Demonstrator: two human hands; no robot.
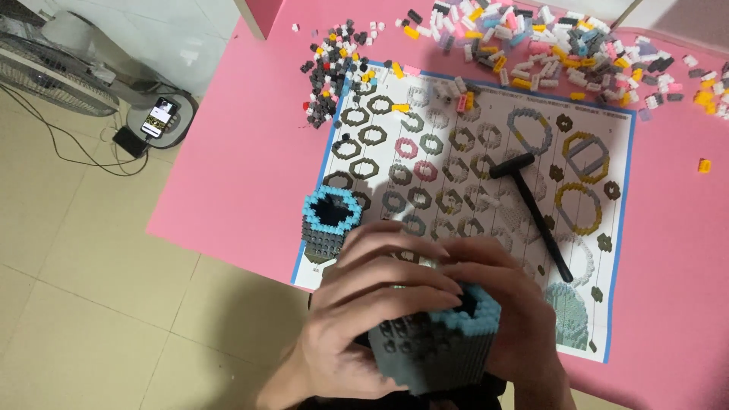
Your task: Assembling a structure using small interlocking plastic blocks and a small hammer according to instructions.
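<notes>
On my pink bench (243, 175) lies a printed instruction sheet (486, 144) with a blue border, covered in ring-shaped diagrams. A small black hammer (531, 201) rests across it, head toward the far side. A second grey block tower with a light blue top rim (328, 220) stands at the sheet's near left corner. Loose small bricks (531, 45) in grey, white, yellow and pink are heaped along the far edge. Down on the tiled floor (68, 250) I see a fan (53, 72) and a phone (159, 116) with a cable.

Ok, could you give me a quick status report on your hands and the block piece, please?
Left hand and right hand both clasp the grey-and-blue block cylinder. Second block cylinder stands on the instruction sheet. Black hammer lies on the sheet, apart from both hands.
</notes>
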